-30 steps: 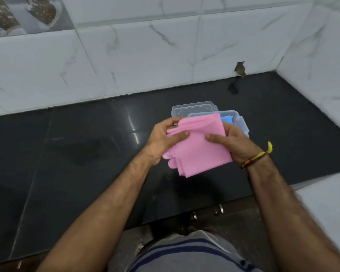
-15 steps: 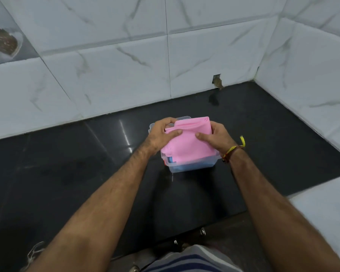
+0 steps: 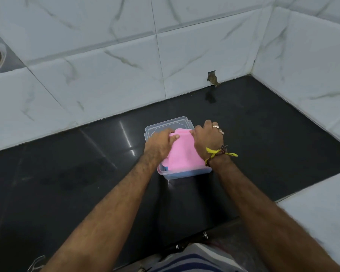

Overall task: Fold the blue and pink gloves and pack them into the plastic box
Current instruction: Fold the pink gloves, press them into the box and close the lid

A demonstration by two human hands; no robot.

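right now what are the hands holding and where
Both hands, left and right, grip the folded pink glove at its far corners, pressing it into the box.

Bare forearms; a yellow-and-brown thread wristband (image 3: pixel 217 154), a finger ring (image 3: pixel 215 126), striped clothing (image 3: pixel 194 260).

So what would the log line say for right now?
step: packing | pink gloves: folded, in plastic box over blue gloves | left hand, right hand: pressing pink gloves | lid: behind box

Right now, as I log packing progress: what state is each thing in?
pink gloves: folded, in the box, pressed by both hands
blue gloves: underneath the pink
plastic box: open
lid: off, behind box
left hand: gripping pink
right hand: pressing pink
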